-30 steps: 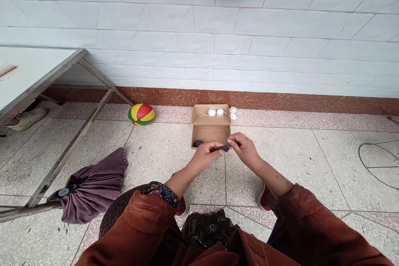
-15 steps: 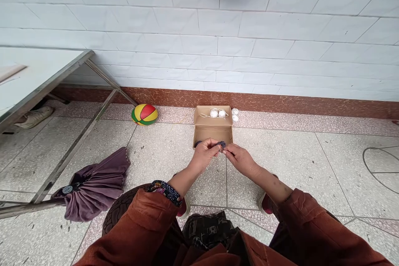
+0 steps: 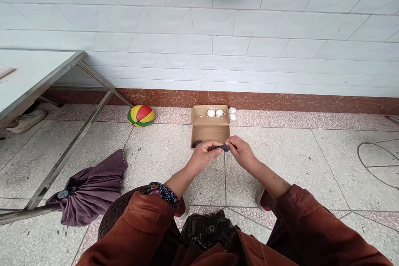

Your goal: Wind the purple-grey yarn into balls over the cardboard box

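Note:
Between my two hands is a small dark blue-grey piece of yarn work [image 3: 225, 148], held just over the near edge of an open cardboard box [image 3: 210, 132]. My left hand [image 3: 202, 154] pinches its left part between thumb and fingers. At its right end, my right hand [image 3: 243, 153] closes thumb and fingertips on it; whether a thin hook is in there too is too small to tell. Dark yarn [image 3: 197, 144] lies in the box's near left corner, partly behind my left hand. Two white yarn balls [image 3: 215, 112] with loose strands rest in the raised lid.
More white balls [image 3: 232, 113] sit right of the lid by the wall. A colourful ball [image 3: 141, 115] and a folded purple umbrella [image 3: 93, 193] lie to the left, near a metal-framed table [image 3: 40, 75]. A wire frame [image 3: 369, 166] is at far right.
My right hand has risen slightly and its fingers have shifted on the dark yarn piece, showing more of it. The view has turned a little to the right.

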Demonstrator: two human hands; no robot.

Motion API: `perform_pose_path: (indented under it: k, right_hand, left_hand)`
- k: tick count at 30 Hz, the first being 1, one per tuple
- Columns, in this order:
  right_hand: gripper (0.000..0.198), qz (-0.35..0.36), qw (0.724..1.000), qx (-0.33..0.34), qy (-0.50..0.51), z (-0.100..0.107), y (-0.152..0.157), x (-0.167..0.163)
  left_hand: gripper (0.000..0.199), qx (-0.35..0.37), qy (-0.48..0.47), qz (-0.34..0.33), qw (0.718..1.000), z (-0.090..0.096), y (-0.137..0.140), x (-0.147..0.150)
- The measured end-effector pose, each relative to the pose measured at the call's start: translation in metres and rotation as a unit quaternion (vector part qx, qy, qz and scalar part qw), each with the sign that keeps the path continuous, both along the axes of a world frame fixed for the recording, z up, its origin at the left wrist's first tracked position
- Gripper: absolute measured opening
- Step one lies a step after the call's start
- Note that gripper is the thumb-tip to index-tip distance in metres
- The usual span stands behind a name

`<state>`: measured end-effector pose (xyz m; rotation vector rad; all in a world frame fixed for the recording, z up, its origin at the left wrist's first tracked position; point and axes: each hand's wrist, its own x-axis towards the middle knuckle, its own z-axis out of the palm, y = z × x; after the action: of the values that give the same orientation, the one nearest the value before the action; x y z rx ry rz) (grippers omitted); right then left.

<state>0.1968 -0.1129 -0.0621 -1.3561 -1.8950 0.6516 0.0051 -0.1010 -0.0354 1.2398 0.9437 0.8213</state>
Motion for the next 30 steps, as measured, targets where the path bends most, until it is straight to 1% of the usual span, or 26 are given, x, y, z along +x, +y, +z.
perform_pose_path:
  k: [2, 4, 7, 9, 11, 13, 15, 18, 20, 22, 24, 25, 27, 30]
  right_hand:
    - [0.019, 0.018, 1.0, -0.012, -0.01, -0.006, -0.005, -0.007]
    - [0.02, 0.059, 0.997, -0.019, -0.04, -0.009, -0.011, -0.015]
    - [0.021, 0.161, 0.983, 0.006, -0.09, 0.0, -0.022, -0.019]
    - [0.022, 0.198, 0.974, 0.037, -0.104, 0.013, -0.025, -0.017]
    - [0.024, 0.179, 0.978, 0.061, -0.09, 0.026, -0.025, -0.011]
    - [0.025, 0.118, 0.989, 0.069, -0.057, 0.037, -0.02, -0.003]
    - [0.024, 0.039, 0.997, 0.061, -0.02, 0.042, -0.013, 0.006]
    - [0.023, -0.056, 0.998, 0.033, 0.009, 0.037, -0.001, 0.015]
    - [0.024, -0.08, 0.997, 0.011, 0.005, 0.026, 0.004, 0.017]
    - [0.023, -0.077, 0.997, -0.012, -0.008, 0.014, 0.006, 0.015]
    - [0.021, -0.056, 0.997, -0.039, -0.024, 0.003, 0.003, 0.009]
    - [0.019, -0.045, 0.997, -0.051, -0.033, -0.002, 0.0, 0.004]
    - [0.016, -0.022, 0.996, -0.064, -0.053, -0.006, -0.008, -0.005]
    - [0.018, 0.035, 0.996, -0.05, -0.066, -0.002, -0.019, -0.015]
  left_hand:
    - [0.029, -0.037, -0.042, 0.041, 0.998, -0.001, 0.002, 0.001]
    - [0.029, -0.043, -0.054, 0.083, 0.994, -0.004, 0.004, 0.001]
    - [0.025, -0.014, -0.02, 0.131, 0.991, -0.01, 0.008, -0.002]
    - [0.019, 0.029, 0.023, 0.146, 0.989, -0.013, 0.01, -0.003]
    - [0.014, 0.079, 0.065, 0.143, 0.984, -0.014, 0.009, -0.005]
    - [0.012, 0.119, 0.093, 0.112, 0.982, -0.013, 0.008, -0.005]
    - [0.013, 0.139, 0.104, 0.057, 0.983, -0.008, 0.005, -0.005]
    - [0.019, 0.132, 0.093, -0.028, 0.986, 0.0, 0.002, -0.003]
    - [0.023, 0.092, 0.063, -0.056, 0.992, 0.003, 0.0, -0.001]
    - [0.027, 0.03, 0.02, -0.057, 0.998, 0.003, -0.002, 0.001]
    - [0.029, -0.02, -0.025, -0.035, 0.999, 0.002, -0.001, 0.003]
    - [0.03, -0.032, -0.041, -0.018, 0.998, 0.002, -0.001, 0.004]
    - [0.031, -0.037, -0.061, 0.026, 0.997, 0.0, 0.001, 0.004]
    - [0.029, -0.021, -0.052, 0.09, 0.994, -0.003, 0.005, 0.004]
